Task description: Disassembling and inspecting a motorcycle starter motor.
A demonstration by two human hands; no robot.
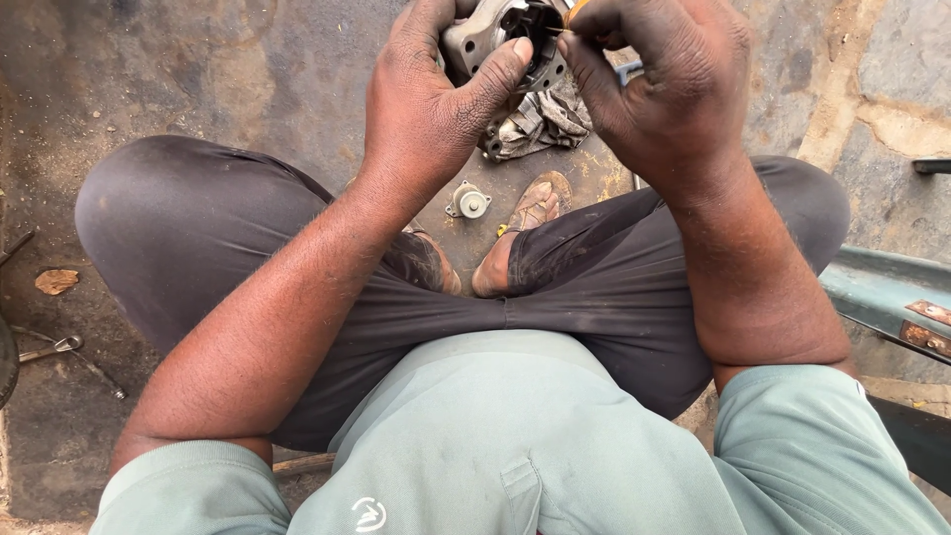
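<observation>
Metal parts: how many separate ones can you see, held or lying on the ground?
2. The metal housing is gripped by the left hand, with the right hand at its opening. The small flanged fitting lies on the ground between the knees. The rag may hide more.

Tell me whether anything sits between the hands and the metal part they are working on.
Nothing visible does. The left hand grips the grey metal housing directly, thumb across its face. The right hand pinches a thin tool at its opening.
</observation>
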